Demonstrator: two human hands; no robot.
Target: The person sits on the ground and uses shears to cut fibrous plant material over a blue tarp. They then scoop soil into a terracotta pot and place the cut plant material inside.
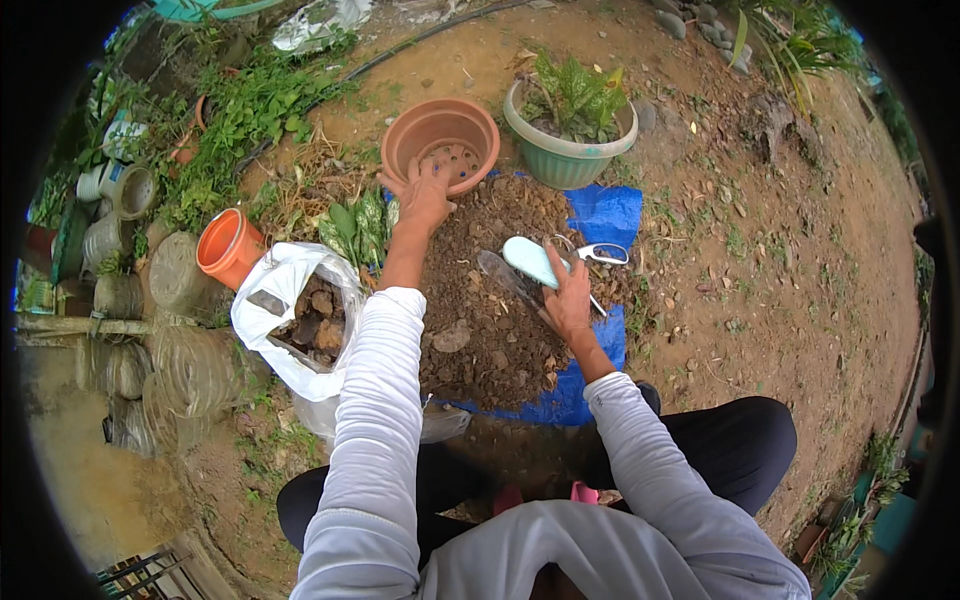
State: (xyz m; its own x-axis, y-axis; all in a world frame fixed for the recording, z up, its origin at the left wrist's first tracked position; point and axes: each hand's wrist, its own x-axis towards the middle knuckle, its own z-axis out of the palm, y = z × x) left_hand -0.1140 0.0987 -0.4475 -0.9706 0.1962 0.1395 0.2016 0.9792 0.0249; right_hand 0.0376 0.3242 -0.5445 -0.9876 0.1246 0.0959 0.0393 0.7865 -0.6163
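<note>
My left hand (425,197) reaches over the near rim of a brown plastic pot (397,140); its fingers spread inside while the thumb stays outside, gripping the rim. Drainage holes show in the pot's bottom. Above the heap of dark soil (475,350), my right hand (569,300) is closed on a pale mint, oval-ended tool (528,260) whose exact kind I cannot make out. A grey, trowel-like blade (507,280) lies beneath it on the soil. White-handled scissors (604,254) are just right of that hand, their blades partly hidden by it.
Blue sheeting (607,212) lies under the soil. A green pot with a leafy plant (570,168) stands beyond it. To the left are a white bag of brown clods (268,335), an orange bucket (227,245), cut leaves (358,228) and stacked clear containers (195,372).
</note>
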